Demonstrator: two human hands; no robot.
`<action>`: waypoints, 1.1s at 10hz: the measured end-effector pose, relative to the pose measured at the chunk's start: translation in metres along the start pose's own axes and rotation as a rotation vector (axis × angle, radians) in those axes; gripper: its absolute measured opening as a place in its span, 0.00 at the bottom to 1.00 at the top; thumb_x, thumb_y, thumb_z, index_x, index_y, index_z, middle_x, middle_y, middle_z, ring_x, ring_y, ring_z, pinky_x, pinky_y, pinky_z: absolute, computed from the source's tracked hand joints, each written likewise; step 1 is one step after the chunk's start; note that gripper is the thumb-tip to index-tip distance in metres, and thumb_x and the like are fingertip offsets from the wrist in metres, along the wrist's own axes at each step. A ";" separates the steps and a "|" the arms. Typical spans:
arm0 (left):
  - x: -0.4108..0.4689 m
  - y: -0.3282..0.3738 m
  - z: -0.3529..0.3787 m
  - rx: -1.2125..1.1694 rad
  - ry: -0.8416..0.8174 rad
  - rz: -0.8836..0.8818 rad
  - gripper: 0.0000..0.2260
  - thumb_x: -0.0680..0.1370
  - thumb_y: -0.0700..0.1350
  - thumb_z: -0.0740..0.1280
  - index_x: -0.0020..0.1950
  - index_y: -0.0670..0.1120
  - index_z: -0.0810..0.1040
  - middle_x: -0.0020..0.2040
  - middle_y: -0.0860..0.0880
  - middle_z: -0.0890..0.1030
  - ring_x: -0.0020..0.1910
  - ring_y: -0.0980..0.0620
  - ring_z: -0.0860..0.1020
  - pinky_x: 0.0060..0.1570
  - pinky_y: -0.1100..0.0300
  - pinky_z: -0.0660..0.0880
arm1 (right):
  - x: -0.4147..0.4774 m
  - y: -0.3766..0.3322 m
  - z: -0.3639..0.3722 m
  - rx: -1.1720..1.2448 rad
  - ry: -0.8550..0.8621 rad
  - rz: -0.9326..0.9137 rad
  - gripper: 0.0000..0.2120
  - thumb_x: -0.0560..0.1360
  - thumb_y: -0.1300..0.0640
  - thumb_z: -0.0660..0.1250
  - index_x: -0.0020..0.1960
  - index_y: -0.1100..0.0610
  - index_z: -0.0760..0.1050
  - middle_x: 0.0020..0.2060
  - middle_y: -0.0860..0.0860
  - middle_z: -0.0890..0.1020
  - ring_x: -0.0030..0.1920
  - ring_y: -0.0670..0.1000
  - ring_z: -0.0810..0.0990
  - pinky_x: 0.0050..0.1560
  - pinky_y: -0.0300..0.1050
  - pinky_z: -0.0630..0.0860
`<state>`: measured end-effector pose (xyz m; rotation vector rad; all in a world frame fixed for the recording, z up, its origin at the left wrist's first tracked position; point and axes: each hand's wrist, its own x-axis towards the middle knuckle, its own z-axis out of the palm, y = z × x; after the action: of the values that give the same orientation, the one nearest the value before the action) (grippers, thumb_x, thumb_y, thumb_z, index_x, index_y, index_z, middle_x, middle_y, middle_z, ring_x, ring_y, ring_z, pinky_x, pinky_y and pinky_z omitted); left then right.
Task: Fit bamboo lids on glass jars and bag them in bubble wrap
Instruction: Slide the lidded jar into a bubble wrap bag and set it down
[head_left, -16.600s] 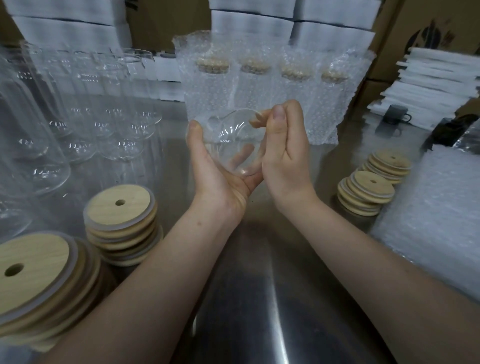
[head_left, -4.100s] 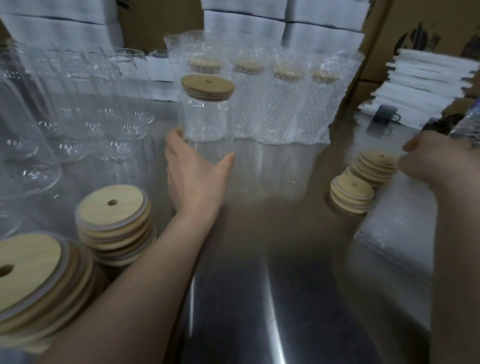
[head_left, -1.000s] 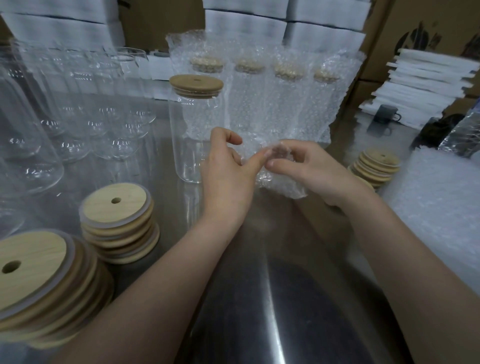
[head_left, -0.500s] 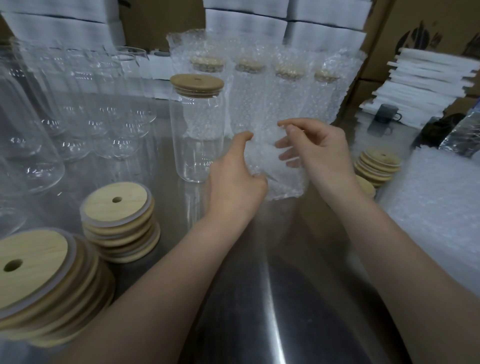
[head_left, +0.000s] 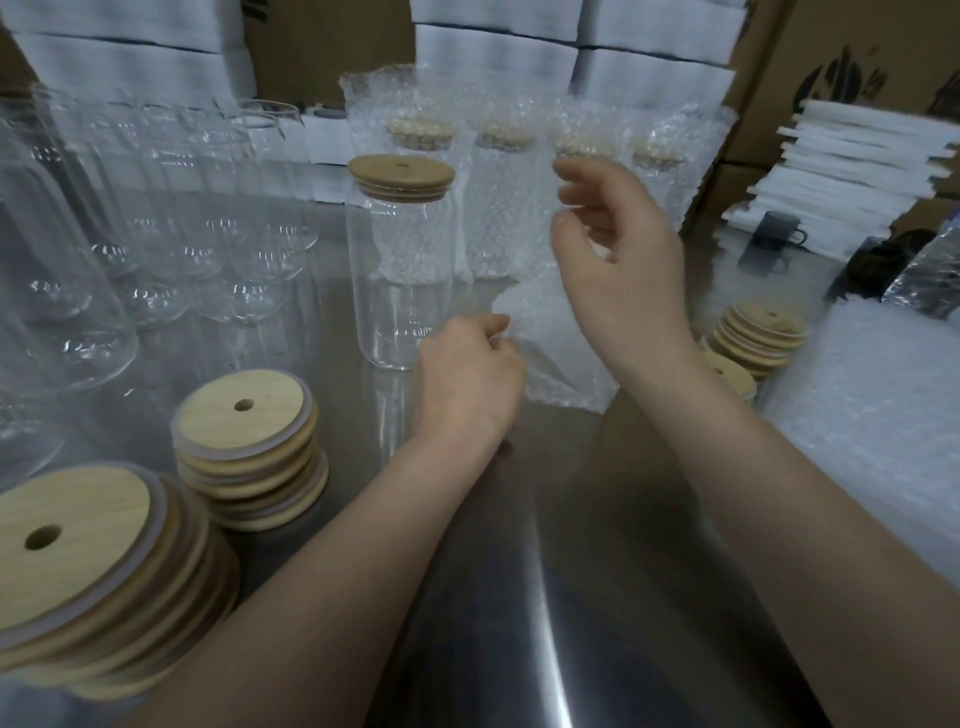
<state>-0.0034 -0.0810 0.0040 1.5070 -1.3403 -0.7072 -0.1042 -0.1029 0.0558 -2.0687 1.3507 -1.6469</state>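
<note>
My left hand (head_left: 470, 374) and right hand (head_left: 618, 260) each pinch an edge of the bubble-wrap bag (head_left: 550, 338), probably to spread its mouth for the lidded jar (head_left: 400, 270) just beside it.

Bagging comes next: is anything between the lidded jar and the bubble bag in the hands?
Nothing visible. The lidded jar stands upright just left of the bubble bag, which the left hand and right hand pinch.

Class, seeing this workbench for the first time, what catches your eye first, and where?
At the centre, the left hand and right hand pinch a bubble wrap bag between them. Just left of it stands a glass jar capped with a bamboo lid; stacks of bamboo lids sit near left.
</note>
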 end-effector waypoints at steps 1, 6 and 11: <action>0.002 0.001 0.001 -0.044 -0.005 -0.025 0.10 0.76 0.39 0.58 0.41 0.40 0.78 0.35 0.41 0.82 0.22 0.48 0.80 0.21 0.61 0.74 | 0.002 -0.022 0.020 0.110 -0.250 0.014 0.28 0.77 0.54 0.69 0.74 0.54 0.63 0.66 0.47 0.71 0.66 0.47 0.70 0.64 0.34 0.67; 0.001 -0.002 -0.006 0.003 -0.049 -0.027 0.13 0.82 0.37 0.56 0.39 0.40 0.73 0.26 0.45 0.71 0.14 0.59 0.71 0.12 0.67 0.61 | 0.001 -0.029 0.061 0.200 -0.200 0.061 0.42 0.68 0.54 0.78 0.74 0.49 0.59 0.60 0.42 0.69 0.54 0.47 0.74 0.51 0.40 0.73; 0.012 -0.009 -0.006 -0.381 0.117 -0.198 0.16 0.82 0.50 0.62 0.36 0.45 0.74 0.22 0.48 0.75 0.12 0.55 0.67 0.16 0.72 0.58 | -0.006 -0.017 -0.008 0.895 -0.055 0.511 0.36 0.67 0.48 0.71 0.71 0.44 0.61 0.50 0.53 0.77 0.47 0.53 0.78 0.49 0.62 0.82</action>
<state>0.0079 -0.0919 0.0003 1.3565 -0.9146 -0.9273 -0.1013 -0.0855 0.0654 -1.1291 0.7799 -1.5239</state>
